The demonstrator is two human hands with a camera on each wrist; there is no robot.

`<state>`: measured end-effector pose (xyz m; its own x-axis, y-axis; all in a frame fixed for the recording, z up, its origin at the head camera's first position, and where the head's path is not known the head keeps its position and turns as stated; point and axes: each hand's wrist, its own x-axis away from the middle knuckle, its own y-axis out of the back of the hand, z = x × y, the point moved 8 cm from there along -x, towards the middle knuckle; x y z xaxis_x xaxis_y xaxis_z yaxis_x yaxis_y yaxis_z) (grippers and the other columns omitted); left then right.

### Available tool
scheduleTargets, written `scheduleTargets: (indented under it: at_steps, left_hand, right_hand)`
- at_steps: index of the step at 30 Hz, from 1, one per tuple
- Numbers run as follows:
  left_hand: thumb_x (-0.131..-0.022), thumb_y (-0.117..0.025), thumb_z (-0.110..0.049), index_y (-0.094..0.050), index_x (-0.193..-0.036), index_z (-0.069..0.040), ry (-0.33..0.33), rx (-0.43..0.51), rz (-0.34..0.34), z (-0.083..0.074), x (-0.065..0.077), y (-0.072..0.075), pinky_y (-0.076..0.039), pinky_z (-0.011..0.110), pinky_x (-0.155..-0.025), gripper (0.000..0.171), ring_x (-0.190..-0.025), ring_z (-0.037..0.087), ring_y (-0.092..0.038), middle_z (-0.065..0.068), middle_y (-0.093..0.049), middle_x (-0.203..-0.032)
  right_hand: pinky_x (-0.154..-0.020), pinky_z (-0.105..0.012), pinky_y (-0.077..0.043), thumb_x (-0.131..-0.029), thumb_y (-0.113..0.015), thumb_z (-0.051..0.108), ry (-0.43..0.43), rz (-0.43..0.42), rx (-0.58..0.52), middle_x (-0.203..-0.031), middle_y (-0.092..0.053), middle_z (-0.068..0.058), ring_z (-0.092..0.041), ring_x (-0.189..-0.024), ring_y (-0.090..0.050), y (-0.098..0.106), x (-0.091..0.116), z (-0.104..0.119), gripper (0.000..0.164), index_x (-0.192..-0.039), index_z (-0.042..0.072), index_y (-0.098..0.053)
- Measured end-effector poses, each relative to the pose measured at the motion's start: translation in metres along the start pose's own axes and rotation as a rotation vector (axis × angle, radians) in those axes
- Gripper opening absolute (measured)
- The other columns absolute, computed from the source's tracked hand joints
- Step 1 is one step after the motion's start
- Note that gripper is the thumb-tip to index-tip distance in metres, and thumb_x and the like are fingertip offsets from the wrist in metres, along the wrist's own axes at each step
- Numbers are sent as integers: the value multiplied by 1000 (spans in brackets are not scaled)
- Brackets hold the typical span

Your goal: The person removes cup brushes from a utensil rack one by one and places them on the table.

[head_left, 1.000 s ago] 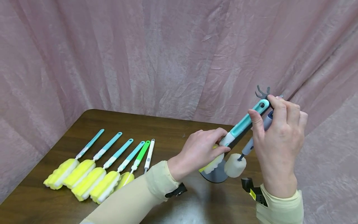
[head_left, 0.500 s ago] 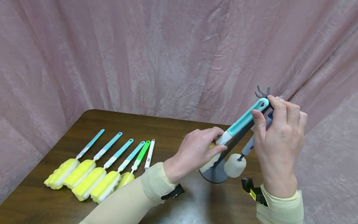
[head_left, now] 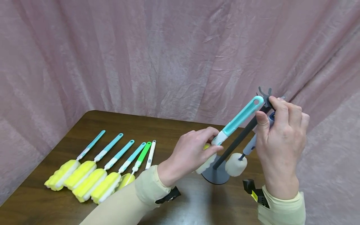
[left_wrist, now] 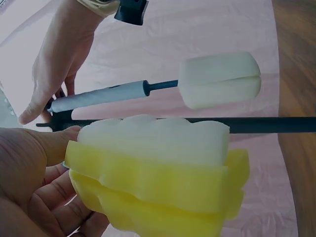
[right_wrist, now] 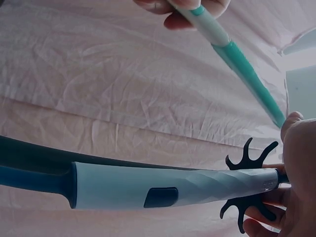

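My left hand (head_left: 188, 153) pinches a sponge bottle brush by the white neck below its teal handle (head_left: 242, 117). Its yellow and white sponge head (left_wrist: 153, 177) fills the front of the left wrist view. The handle slants up toward the top of a black stand (head_left: 234, 142), its holed end beside the hooks (right_wrist: 252, 158). Up at the hooks, my right hand (head_left: 282, 147) grips the stand's head, thumb toward the teal handle. Against the pole hangs another bottle brush (right_wrist: 118, 185) with a grey-blue handle and a cream sponge (head_left: 236, 165).
Several sponge brushes with teal handles (head_left: 112, 147) lie side by side at the left of the brown table (head_left: 168, 128). Next to them are one green-handled brush (head_left: 144, 153) and one white-handled brush (head_left: 151, 153). Behind the table hangs a pink curtain (head_left: 168, 62).
My left hand has moved a little left with the teal-handled brush, drawing its handle end away from the stand's pole and right thumb. The right hand stays almost still.
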<state>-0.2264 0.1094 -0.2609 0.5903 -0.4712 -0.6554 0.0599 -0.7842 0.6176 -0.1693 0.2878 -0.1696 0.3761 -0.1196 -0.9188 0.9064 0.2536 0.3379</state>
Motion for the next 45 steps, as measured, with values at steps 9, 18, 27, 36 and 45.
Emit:
scheduleTargets:
  at_steps: [9,18,27,36,45]
  left_hand:
    - [-87,-75,-38,-60,-111,-27,82,7,-48,17,18,22,-43,20,-62,31,-83,-11,-60,-25,-64,-90]
    - [-88,-75,-34,-47,-127,-29,237,10,-53,45,44,37,-45,24,-61,49,-74,-12,-59,-29,-60,-84]
    - [-88,-74,-38,-47,-124,-23,287,-83,-51,62,60,46,-38,26,-51,47,-58,-3,-50,-30,-61,-82]
    - [-89,-72,-41,-48,-115,-21,342,-161,-34,77,77,47,-39,25,-52,41,-62,-5,-52,-29,-58,-76]
    - [-88,-74,-38,-48,-97,-21,334,-221,1,90,90,42,-38,22,-51,32,-59,-4,-50,-22,-57,-75]
  right_hand:
    - [-77,-53,-33,-94,-43,66,-12,-7,4,-130,-56,-19,-45,-105,-43,-1,0,-1,73,-134,8,-62]
    - [-81,-52,-32,-93,-50,64,-30,-16,-11,-129,-56,-19,-46,-106,-43,2,1,-2,70,-132,7,-63]
    - [-78,-53,-33,-92,-51,64,-38,-37,-4,-128,-57,-19,-45,-107,-44,3,2,-2,70,-131,7,-64]
    - [-78,-52,-32,-92,-55,60,-19,-18,-3,-128,-56,-20,-45,-106,-43,4,2,2,67,-132,6,-62]
    - [-76,-53,-33,-91,-54,63,-23,-39,-6,-129,-56,-19,-45,-107,-44,5,1,5,69,-131,7,-63]
